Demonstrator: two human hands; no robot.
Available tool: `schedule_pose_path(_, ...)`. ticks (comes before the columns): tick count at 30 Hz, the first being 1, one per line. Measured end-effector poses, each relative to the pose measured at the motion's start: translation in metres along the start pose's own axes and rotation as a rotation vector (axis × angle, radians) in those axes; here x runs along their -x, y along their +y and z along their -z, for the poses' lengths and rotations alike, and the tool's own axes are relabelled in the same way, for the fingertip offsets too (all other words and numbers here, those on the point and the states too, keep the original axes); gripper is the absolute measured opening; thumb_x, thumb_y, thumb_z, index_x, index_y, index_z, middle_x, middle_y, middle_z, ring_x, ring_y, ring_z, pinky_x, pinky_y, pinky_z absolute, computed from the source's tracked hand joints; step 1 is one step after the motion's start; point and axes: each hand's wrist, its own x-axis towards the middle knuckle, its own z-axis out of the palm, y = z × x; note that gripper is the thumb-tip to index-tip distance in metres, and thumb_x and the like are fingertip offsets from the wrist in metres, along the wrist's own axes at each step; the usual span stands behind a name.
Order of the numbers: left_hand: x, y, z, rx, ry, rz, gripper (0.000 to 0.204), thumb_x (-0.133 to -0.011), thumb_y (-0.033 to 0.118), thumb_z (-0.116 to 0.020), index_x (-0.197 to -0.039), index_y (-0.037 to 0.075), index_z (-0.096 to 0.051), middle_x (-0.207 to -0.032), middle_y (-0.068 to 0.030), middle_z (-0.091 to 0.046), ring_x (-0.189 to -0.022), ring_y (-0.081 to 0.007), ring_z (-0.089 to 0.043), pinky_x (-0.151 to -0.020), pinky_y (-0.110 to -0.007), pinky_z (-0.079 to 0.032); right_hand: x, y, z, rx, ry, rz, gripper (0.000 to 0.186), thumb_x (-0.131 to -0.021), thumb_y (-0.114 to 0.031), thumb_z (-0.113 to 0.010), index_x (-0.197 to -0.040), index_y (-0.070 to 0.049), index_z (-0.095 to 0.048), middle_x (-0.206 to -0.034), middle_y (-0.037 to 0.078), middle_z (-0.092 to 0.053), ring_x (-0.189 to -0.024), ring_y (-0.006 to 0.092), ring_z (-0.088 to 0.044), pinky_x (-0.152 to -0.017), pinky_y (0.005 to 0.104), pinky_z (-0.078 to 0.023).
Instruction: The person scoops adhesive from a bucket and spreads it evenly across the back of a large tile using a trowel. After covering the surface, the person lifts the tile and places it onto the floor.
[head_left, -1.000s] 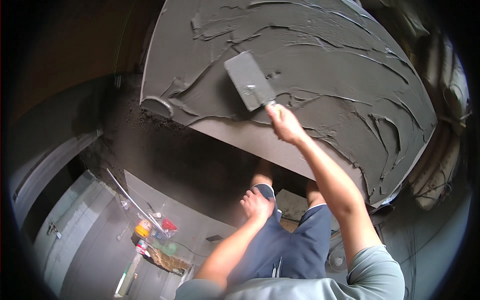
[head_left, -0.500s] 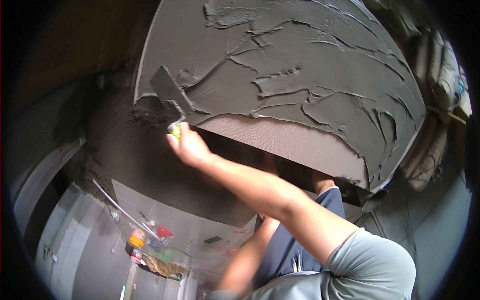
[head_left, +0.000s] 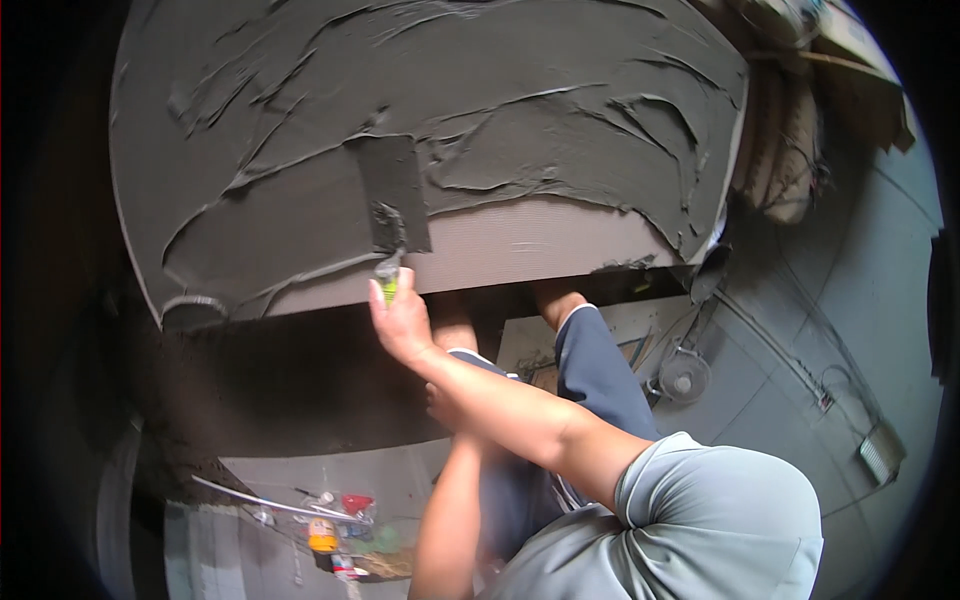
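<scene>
My right hand (head_left: 402, 322) is closed around the yellow-green handle of a plastering trowel (head_left: 390, 185). The trowel's flat rectangular blade lies against wet grey mortar (head_left: 520, 120), close to the near edge of a large panel. Ridges and swirls mark the mortar, which covers most of the panel. Along the near edge a strip of the panel's pale, finely textured surface (head_left: 530, 237) shows bare. My left hand (head_left: 436, 403) is low, beneath my right forearm; that forearm hides most of it, and its fingers cannot be made out.
Below left, a yellow-capped bottle (head_left: 322, 535), a red item (head_left: 356, 504) and a long pale strip (head_left: 275, 503) lie among clutter. A small round fan (head_left: 685, 375) stands on the tiled floor at right. Rolled or bagged bundles (head_left: 785, 150) stand beyond the panel's right edge.
The trowel has travelled right along the panel's near edge, and its blade has turned more upright in view. The bare strip has shrunk at its left part. The whole view has swung round.
</scene>
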Motion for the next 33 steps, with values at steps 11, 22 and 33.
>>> schedule_pose_path(11,-0.003,0.060,-0.022,-0.252,0.252,0.132,0.065,-0.085,0.047,-0.071,-0.127,-0.001,-0.056,-0.123,-0.0216,-0.063,-0.112,-0.0389,-0.065,-0.097,-0.049,-0.051,-0.111,0.153,0.306,-0.074,0.339,-0.166,0.048,-0.099,-0.046,-0.060,-0.114,-0.003,-0.045,-0.096,0.032,-0.067,-0.093,0.0527,-0.064,-0.078,0.0554,-0.052)
schedule_pose_path(22,0.012,0.115,-0.076,-0.492,0.346,0.171,0.069,-0.088,0.050,-0.070,-0.131,-0.001,-0.053,-0.121,-0.0221,-0.064,-0.111,-0.0396,-0.064,-0.096,-0.049,-0.051,-0.169,0.334,0.567,-0.194,0.407,-0.309,0.054,-0.099,-0.051,-0.059,-0.116,-0.001,-0.052,-0.093,0.023,-0.068,-0.086,0.0397,-0.067,-0.072,0.0463,-0.054)
schedule_pose_path(33,0.057,0.187,-0.104,-0.622,0.381,0.074,0.067,-0.089,0.048,-0.069,-0.124,-0.006,-0.051,-0.118,-0.0274,-0.063,-0.110,-0.0456,-0.064,-0.094,-0.054,-0.051,-0.110,0.404,0.585,-1.105,0.503,-0.590,0.043,-0.100,-0.055,-0.058,-0.107,-0.013,-0.052,-0.065,-0.001,-0.051,-0.047,0.0095,-0.052,-0.041,0.0278,-0.047)
